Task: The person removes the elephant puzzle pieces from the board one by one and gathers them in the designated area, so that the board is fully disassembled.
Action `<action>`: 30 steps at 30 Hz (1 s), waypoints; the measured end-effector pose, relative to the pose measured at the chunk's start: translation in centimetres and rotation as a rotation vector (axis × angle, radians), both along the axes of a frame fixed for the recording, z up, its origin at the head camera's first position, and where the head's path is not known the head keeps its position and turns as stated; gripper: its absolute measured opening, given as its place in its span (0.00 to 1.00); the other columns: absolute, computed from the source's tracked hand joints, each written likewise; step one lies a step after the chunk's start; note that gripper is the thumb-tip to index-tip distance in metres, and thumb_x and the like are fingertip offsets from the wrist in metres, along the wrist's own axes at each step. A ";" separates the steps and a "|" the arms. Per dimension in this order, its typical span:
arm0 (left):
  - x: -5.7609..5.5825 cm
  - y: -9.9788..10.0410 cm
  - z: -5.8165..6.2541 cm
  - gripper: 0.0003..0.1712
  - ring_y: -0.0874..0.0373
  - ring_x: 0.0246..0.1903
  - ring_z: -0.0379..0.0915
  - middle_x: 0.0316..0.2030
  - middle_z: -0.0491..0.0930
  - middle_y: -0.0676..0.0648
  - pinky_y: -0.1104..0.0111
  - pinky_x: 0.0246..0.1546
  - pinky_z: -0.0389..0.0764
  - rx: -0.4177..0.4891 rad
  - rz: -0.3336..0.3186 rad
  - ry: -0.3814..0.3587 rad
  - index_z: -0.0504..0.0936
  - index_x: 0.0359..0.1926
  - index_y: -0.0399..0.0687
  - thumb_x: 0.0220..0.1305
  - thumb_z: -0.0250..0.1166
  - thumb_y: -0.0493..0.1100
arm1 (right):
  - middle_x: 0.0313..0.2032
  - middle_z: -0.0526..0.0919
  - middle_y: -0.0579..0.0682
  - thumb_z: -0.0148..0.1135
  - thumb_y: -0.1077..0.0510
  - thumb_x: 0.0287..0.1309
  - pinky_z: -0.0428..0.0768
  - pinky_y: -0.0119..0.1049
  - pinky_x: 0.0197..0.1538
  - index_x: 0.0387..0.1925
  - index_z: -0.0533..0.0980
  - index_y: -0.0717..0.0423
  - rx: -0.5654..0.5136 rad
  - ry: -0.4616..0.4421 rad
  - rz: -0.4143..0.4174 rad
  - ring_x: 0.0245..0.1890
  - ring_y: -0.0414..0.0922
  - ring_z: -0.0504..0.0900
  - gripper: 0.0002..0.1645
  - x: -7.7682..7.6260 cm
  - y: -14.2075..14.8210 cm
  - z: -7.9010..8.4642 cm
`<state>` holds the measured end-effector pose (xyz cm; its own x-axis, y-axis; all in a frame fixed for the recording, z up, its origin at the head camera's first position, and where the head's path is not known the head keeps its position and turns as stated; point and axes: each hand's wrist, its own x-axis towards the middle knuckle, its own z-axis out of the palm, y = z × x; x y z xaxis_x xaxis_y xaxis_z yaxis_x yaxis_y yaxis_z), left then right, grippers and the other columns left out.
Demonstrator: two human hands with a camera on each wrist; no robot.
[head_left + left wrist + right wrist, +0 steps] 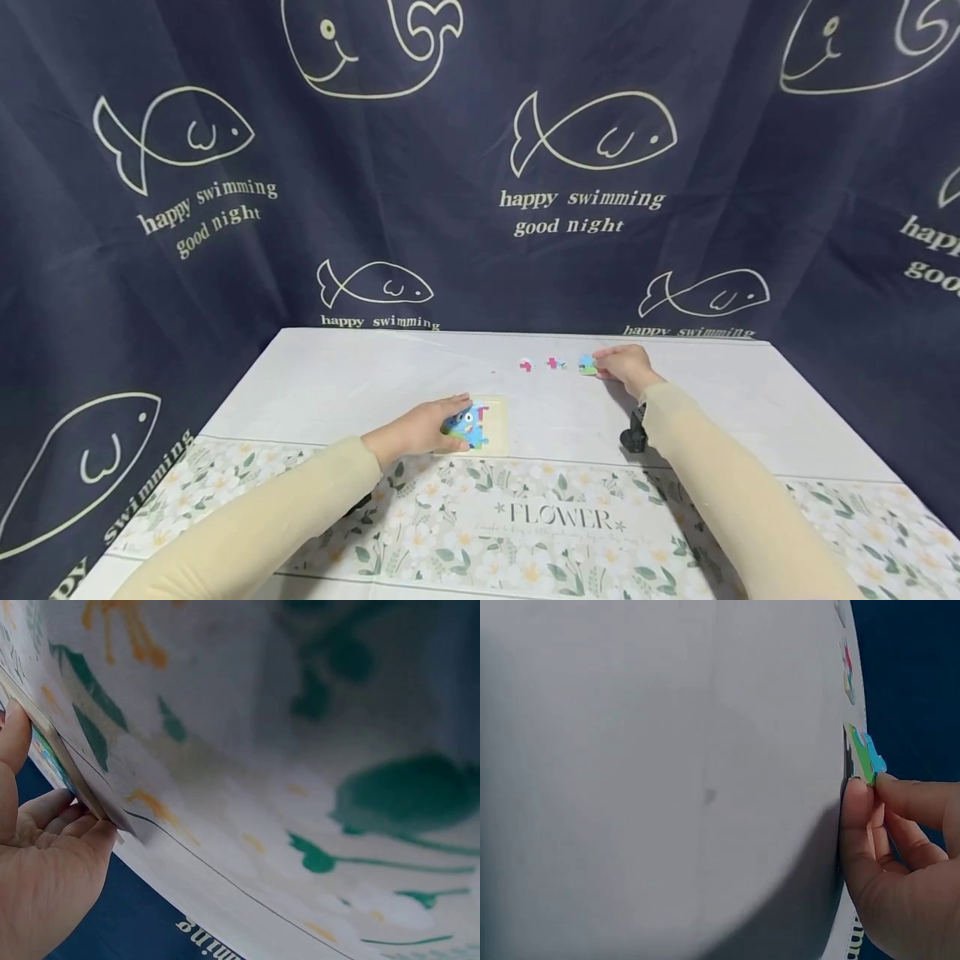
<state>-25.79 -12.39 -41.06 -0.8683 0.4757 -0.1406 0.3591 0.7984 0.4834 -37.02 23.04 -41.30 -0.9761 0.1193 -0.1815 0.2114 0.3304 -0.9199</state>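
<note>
Near the far edge of the smooth white table, right hand: thumb and fingers pinch a flat blue-and-green jigsaw piece.
Left of it: small pink-marked jigsaw pieces lie along that edge.
Table's middle, left hand: grips the left side of a shallow cream tray holding a partly filled blue jigsaw picture.
Surface: plain rightward from the tray; floral-printed band nearer.

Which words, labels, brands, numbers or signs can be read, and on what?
"happy swimming": repeated on the dark curtain
"good night": same curtain, repeated
"FLOWER": on the tablecloth
Script beneath "FLOWER": too small to read
Wrist views: curtain lettering, only fragments
</note>
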 end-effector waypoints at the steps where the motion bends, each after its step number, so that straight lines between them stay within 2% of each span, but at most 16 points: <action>1: 0.0 0.0 0.0 0.46 0.46 0.74 0.49 0.75 0.54 0.47 0.53 0.75 0.53 -0.002 0.001 -0.001 0.60 0.73 0.45 0.58 0.69 0.52 | 0.28 0.83 0.45 0.59 0.69 0.59 0.83 0.23 0.31 0.53 0.75 0.75 0.010 0.005 0.005 0.19 0.30 0.79 0.20 -0.1 0.1 0.0; 6: 0.1 0.1 0.2 0.46 0.47 0.74 0.49 0.75 0.53 0.47 0.53 0.75 0.53 -0.010 -0.006 0.000 0.60 0.73 0.45 0.59 0.69 0.52 | 0.26 0.83 0.43 0.59 0.68 0.59 0.82 0.22 0.29 0.52 0.76 0.74 0.037 0.012 -0.001 0.18 0.30 0.78 0.20 -0.5 0.1 0.0; 12: 0.1 0.2 0.0 0.46 0.47 0.74 0.49 0.75 0.52 0.48 0.54 0.75 0.53 -0.019 -0.006 -0.003 0.59 0.73 0.46 0.58 0.68 0.53 | 0.30 0.85 0.47 0.60 0.66 0.59 0.82 0.23 0.29 0.51 0.78 0.71 0.096 -0.012 -0.033 0.18 0.31 0.78 0.19 -0.6 -0.1 -0.1; 17: 0.2 0.3 0.0 0.46 0.48 0.74 0.49 0.75 0.53 0.48 0.54 0.75 0.53 -0.023 -0.004 -0.004 0.59 0.73 0.46 0.58 0.68 0.53 | 0.23 0.83 0.44 0.61 0.65 0.58 0.78 0.23 0.26 0.50 0.78 0.70 0.153 -0.014 -0.063 0.19 0.32 0.79 0.18 -0.8 -0.1 0.0; 21: 0.2 0.3 0.2 0.46 0.48 0.74 0.49 0.75 0.53 0.48 0.54 0.75 0.53 -0.019 -0.001 -0.006 0.59 0.73 0.45 0.58 0.69 0.52 | 0.19 0.81 0.40 0.61 0.65 0.58 0.77 0.24 0.27 0.51 0.78 0.70 0.148 -0.011 -0.075 0.18 0.32 0.79 0.20 -0.9 0.1 0.1; 25: 0.2 0.2 0.3 0.46 0.48 0.74 0.49 0.75 0.53 0.47 0.55 0.75 0.53 -0.019 -0.005 -0.006 0.59 0.73 0.45 0.59 0.68 0.52 | 0.16 0.78 0.36 0.60 0.62 0.59 0.74 0.29 0.30 0.53 0.77 0.68 0.170 -0.039 -0.075 0.17 0.30 0.77 0.21 -0.9 0.4 0.1; 27: 0.2 0.1 0.3 0.46 0.48 0.74 0.49 0.75 0.53 0.48 0.55 0.75 0.53 -0.023 -0.005 -0.004 0.59 0.73 0.45 0.59 0.68 0.53 | 0.16 0.78 0.36 0.59 0.62 0.59 0.73 0.30 0.32 0.54 0.77 0.67 0.178 -0.049 -0.072 0.18 0.31 0.77 0.21 -0.9 0.5 0.2; 30: 0.2 0.0 0.2 0.46 0.48 0.74 0.49 0.75 0.53 0.48 0.55 0.75 0.53 -0.021 -0.002 -0.003 0.59 0.73 0.46 0.59 0.68 0.53 | 0.20 0.80 0.40 0.60 0.63 0.58 0.78 0.28 0.32 0.52 0.77 0.69 0.142 -0.047 -0.054 0.19 0.32 0.78 0.20 -1.0 0.8 0.1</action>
